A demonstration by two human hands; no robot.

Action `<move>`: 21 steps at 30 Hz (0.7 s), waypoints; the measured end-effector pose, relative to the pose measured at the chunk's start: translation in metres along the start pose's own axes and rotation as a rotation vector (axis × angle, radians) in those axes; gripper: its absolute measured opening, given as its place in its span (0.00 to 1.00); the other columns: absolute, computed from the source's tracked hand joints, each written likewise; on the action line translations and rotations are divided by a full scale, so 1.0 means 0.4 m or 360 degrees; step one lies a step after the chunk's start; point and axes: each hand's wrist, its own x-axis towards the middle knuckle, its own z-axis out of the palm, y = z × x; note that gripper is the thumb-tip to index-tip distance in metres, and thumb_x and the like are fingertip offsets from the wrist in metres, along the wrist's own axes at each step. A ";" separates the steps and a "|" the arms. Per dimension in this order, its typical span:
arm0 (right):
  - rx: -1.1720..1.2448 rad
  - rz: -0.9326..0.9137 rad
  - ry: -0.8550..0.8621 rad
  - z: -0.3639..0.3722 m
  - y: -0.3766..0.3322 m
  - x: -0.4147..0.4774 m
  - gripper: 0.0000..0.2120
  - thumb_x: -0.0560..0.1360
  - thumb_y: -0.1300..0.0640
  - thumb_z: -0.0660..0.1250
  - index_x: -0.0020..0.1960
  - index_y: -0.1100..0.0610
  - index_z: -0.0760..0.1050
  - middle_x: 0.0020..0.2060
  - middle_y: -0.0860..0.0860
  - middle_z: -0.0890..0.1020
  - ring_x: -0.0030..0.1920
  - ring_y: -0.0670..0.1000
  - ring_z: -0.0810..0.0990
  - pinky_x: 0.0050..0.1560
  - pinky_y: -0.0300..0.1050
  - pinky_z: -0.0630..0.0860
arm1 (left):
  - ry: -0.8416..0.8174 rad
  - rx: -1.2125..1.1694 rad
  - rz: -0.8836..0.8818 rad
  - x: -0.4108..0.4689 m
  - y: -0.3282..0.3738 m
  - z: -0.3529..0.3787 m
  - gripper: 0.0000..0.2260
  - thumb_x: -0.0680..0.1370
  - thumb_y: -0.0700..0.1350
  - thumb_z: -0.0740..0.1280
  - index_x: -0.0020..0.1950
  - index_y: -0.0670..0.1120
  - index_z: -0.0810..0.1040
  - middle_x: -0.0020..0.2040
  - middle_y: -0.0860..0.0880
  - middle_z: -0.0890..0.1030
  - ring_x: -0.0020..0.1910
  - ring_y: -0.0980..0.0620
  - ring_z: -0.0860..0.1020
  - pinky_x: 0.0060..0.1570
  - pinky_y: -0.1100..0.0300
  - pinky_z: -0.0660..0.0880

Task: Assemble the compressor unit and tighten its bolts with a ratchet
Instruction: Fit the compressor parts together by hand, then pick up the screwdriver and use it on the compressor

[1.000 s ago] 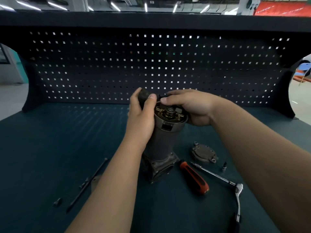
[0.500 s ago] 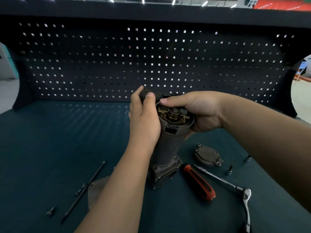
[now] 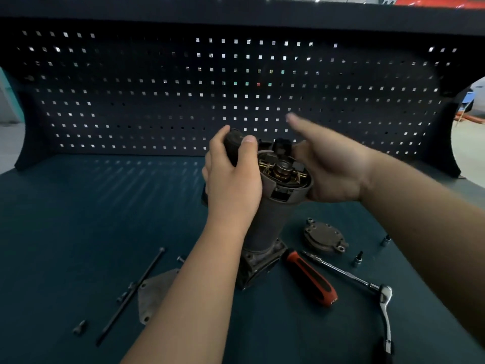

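The grey compressor unit (image 3: 265, 227) stands upright on the mat, its open top showing brass and copper parts. My left hand (image 3: 233, 179) grips a dark cylindrical part on the unit's upper left side. To the right of the open top, my right hand (image 3: 330, 166) has its fingers spread and blurred, lifted off the rim; its palm stays beside the housing. The ratchet (image 3: 385, 298) lies at the lower right, with an extension bar running up-left from its head. A round end cover (image 3: 324, 237) lies right of the unit's base.
An orange-and-black screwdriver (image 3: 312, 279) lies by the unit's base. Two small sockets (image 3: 358, 260) sit near the ratchet bar. At the left lie a long bolt (image 3: 131, 295), a flat metal plate (image 3: 154, 292) and loose bolts (image 3: 79, 327). A dark pegboard (image 3: 236, 88) closes the back.
My right hand has let go of the unit's top rim and opened, its fingers swinging up and to the right. The left hand has kept its grip.
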 end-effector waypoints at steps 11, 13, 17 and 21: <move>-0.2405 0.0747 0.0317 0.002 0.327 -0.104 0.30 0.68 0.33 0.64 0.59 0.52 0.69 0.55 0.51 0.78 0.54 0.55 0.78 0.47 0.45 0.72 | -0.0128 0.0002 0.0054 0.012 -0.017 0.002 0.26 0.66 0.63 0.62 0.65 0.67 0.65 0.61 0.60 0.73 0.65 0.51 0.71 0.64 0.45 0.70; -0.2433 0.0578 0.0343 0.001 0.318 -0.095 0.22 0.71 0.40 0.65 0.57 0.54 0.71 0.54 0.53 0.80 0.52 0.54 0.79 0.44 0.43 0.71 | -0.0123 0.0029 0.0065 0.012 -0.018 -0.005 0.27 0.65 0.64 0.62 0.65 0.66 0.66 0.61 0.60 0.74 0.63 0.53 0.72 0.63 0.47 0.71; -0.2084 0.0054 0.0817 -0.102 0.205 -0.133 0.11 0.73 0.46 0.68 0.51 0.50 0.76 0.41 0.48 0.81 0.42 0.51 0.81 0.38 0.42 0.73 | -0.0079 -0.0046 0.0020 0.019 -0.022 -0.033 0.25 0.68 0.59 0.64 0.66 0.64 0.69 0.55 0.61 0.78 0.53 0.60 0.79 0.53 0.56 0.76; -0.0592 -0.1088 0.1503 -0.130 0.109 -0.143 0.10 0.66 0.42 0.71 0.42 0.47 0.77 0.31 0.43 0.80 0.33 0.44 0.79 0.36 0.39 0.77 | -0.0100 -0.0065 -0.0022 0.034 -0.029 -0.062 0.22 0.67 0.59 0.64 0.62 0.67 0.72 0.54 0.61 0.81 0.50 0.61 0.80 0.50 0.58 0.75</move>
